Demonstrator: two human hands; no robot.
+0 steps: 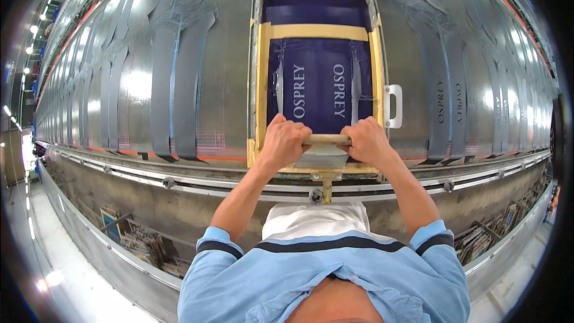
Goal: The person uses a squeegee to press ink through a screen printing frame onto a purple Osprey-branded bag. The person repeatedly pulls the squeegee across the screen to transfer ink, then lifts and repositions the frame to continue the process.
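My left hand and my right hand are closed round the two ends of a squeegee with a light wooden bar. Its pale lower part slants down toward me over the near end of a screen printing frame. The frame holds dark purple mesh with two lines of pale lettering, edged with yellowish tape. Greyish smears run beside the lettering. On the frame's right side is a white handle. What lies directly under the squeegee's edge is hidden.
The frame lies on a long shiny table carrying several grey fabric pieces, some at right with printed lettering. A metal rail with knobs runs along the near edge, and a bracket meets it. Stacked frames stand below.
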